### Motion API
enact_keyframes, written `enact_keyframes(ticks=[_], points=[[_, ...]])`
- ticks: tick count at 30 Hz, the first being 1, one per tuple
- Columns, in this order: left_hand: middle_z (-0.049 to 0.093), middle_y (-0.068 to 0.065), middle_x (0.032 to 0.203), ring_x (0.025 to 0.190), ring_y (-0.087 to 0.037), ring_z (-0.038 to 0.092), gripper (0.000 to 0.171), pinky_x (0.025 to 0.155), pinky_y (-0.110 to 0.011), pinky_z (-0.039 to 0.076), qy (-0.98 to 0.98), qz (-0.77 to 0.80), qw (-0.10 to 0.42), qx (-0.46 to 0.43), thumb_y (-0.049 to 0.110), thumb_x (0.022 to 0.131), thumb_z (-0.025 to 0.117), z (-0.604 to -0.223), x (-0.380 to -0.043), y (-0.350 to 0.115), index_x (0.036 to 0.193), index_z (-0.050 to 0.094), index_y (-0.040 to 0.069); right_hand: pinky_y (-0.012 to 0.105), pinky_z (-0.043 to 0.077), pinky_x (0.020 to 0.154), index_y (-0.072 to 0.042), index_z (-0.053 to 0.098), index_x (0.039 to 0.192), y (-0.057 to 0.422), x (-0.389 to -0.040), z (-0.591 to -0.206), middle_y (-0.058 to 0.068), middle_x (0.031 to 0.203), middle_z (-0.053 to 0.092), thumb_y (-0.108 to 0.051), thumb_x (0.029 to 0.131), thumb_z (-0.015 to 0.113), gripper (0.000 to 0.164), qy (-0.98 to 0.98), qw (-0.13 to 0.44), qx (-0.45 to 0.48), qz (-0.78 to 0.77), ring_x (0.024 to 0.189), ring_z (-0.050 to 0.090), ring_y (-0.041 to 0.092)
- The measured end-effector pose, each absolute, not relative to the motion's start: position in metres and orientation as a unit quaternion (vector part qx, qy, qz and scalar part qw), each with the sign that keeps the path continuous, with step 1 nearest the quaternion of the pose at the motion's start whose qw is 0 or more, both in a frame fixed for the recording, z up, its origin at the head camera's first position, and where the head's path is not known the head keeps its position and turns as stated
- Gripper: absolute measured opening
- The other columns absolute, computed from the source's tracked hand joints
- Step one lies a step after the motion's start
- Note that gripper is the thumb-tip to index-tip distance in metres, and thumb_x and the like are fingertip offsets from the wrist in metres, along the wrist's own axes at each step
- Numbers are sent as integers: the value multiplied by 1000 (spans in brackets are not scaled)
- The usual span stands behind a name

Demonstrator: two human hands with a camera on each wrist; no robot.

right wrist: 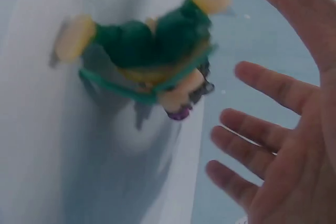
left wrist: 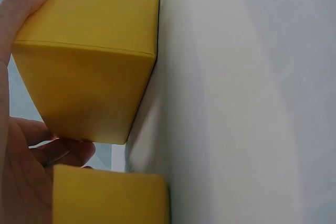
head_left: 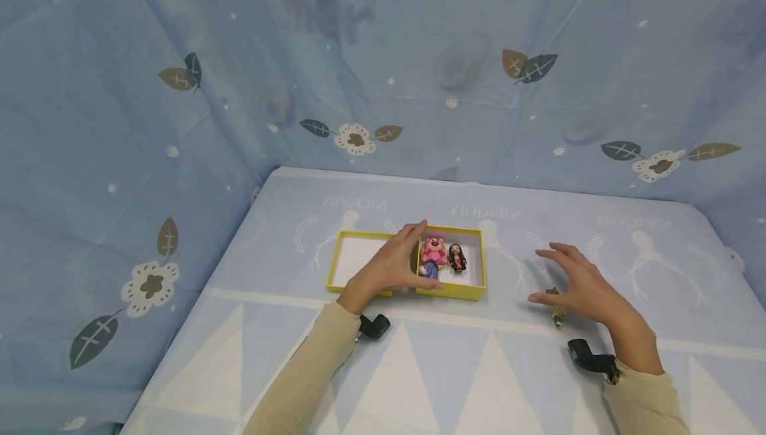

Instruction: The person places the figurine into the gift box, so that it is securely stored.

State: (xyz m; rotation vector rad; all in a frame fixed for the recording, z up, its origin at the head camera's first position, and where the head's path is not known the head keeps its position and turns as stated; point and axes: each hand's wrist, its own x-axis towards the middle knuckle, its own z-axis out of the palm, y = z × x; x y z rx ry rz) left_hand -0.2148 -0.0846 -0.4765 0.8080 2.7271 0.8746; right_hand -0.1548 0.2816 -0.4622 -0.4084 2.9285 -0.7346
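My left hand [head_left: 391, 265] grips the left end of an open yellow box [head_left: 455, 290], thumb on the near wall and fingers at the far one. In the left wrist view those fingertips curl past the box's [left wrist: 89, 82] edge. Inside the white interior lie a pink bear figurine [head_left: 434, 252], a long-haired doll figurine [head_left: 457, 259] in black and red, and a blue-purple figurine [head_left: 429, 271]. My right hand [head_left: 583, 289], fingers spread, hovers over a small figurine [head_left: 558, 317]. The right wrist view shows this figurine [right wrist: 142, 43] in green trousers with yellow feet, apart from the fingers.
A yellow-edged box lid [head_left: 358, 253], white inside, lies left of the box, partly behind my left forearm. The table has a pale patterned cloth [head_left: 443, 368]. Blue patterned curtains [head_left: 419, 89] hang behind and at both sides.
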Motion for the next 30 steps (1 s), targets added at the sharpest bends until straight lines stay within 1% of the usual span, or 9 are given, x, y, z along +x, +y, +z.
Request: enact_keyframes(ticks=[4,7,11,14,19,22,25,28,30], points=[[30,-7,156,139,-28,39,129,111,-49,39,914,292,85,270,67,64,81,-477,-214,-86,159,11,15,74,33,94,-2,51,134,287,-152,-464,32,144,31,-49,68,86,88,959,74,-134,-240,127,36,55],[31,-7,156,138,-28,40,129,110,-49,39,911,299,85,272,66,64,81,-477,-214,-86,159,11,15,73,37,92,-2,58,125,290,-151,-466,33,139,35,-47,68,87,79,959,83,-133,-234,122,40,55],[30,-7,156,138,-29,40,128,110,-49,40,909,298,82,278,67,65,80,-477,-214,-86,159,10,16,72,38,91,-3,64,117,294,-149,-467,32,135,38,-47,69,86,69,960,100,-124,-229,118,42,55],[30,-7,156,138,-29,40,128,110,-49,40,909,298,80,281,68,65,79,-477,-214,-86,159,10,16,72,37,91,-3,64,116,297,-148,-465,33,134,38,-48,69,85,68,958,111,-125,-233,119,41,56],[31,-7,156,138,-28,40,128,110,-48,40,909,300,77,281,68,65,80,-478,-214,-87,159,11,15,69,40,89,-4,64,115,301,-142,-462,32,130,39,-50,65,87,72,960,130,-108,-225,116,43,53],[31,-7,156,138,-28,40,129,110,-48,40,908,301,76,281,68,64,80,-478,-215,-87,159,10,17,67,42,86,-3,64,114,304,-140,-460,31,126,40,-53,63,87,75,963,137,-94,-211,112,45,51],[31,-7,156,138,-28,40,129,110,-48,40,907,303,77,281,68,64,80,-478,-215,-87,159,9,19,66,43,85,0,63,112,306,-138,-458,31,123,41,-51,62,88,76,964,145,-87,-204,110,46,50],[30,-8,157,139,-29,39,129,110,-49,39,908,302,78,280,67,64,80,-477,-216,-87,159,9,18,63,44,84,-1,62,107,309,-137,-456,29,118,44,-47,62,89,70,963,153,-89,-202,106,46,47],[29,-8,157,139,-29,38,129,110,-49,40,908,301,79,279,67,64,80,-477,-215,-86,159,9,18,59,44,82,-5,63,101,310,-137,-455,25,113,46,-45,62,90,62,963,153,-95,-199,102,47,43]])
